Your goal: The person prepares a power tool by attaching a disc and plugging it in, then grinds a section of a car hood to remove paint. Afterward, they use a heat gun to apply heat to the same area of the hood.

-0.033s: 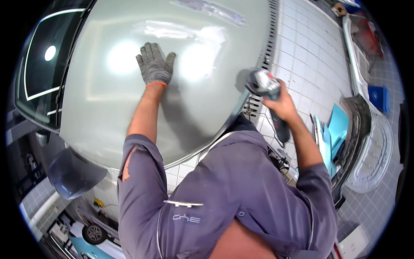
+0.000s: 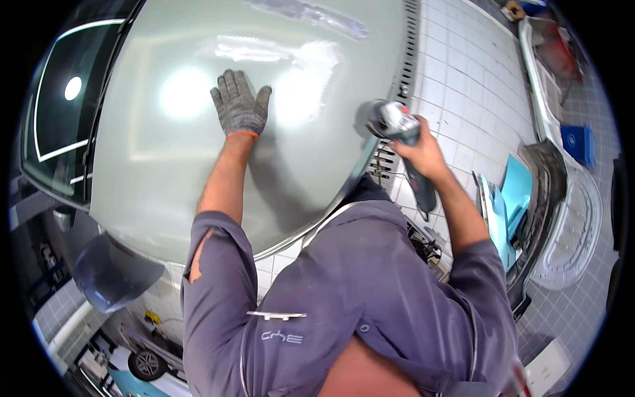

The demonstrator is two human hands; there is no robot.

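Observation:
My left hand (image 2: pixel 241 109), in a grey knit glove with an orange cuff, lies flat on a pale grey-green car hood (image 2: pixel 165 192), its fingers spread. Bare of any glove, my right hand (image 2: pixel 426 155) is wrapped round an angle grinder (image 2: pixel 399 118) with a silvery head and a dark teal body. The grinder's round front end is at the hood's right edge; whether its disc touches the metal I cannot tell. Dull sanded patches and bright light reflections show on the hood.
The windshield (image 2: pixel 63 99) borders the hood on the left. A slotted floor grate (image 2: pixel 383 159) runs past the hood's right side. Farther right lie a removed bumper (image 2: pixel 549 172), turquoise panels (image 2: pixel 516 192) and a blue bin (image 2: pixel 579 144). Behind left is a car wheel (image 2: pixel 147 364).
The whole view has shifted slightly. My right hand and the grinder have moved a little to the left against the hood's edge. My left hand stays flat on the hood.

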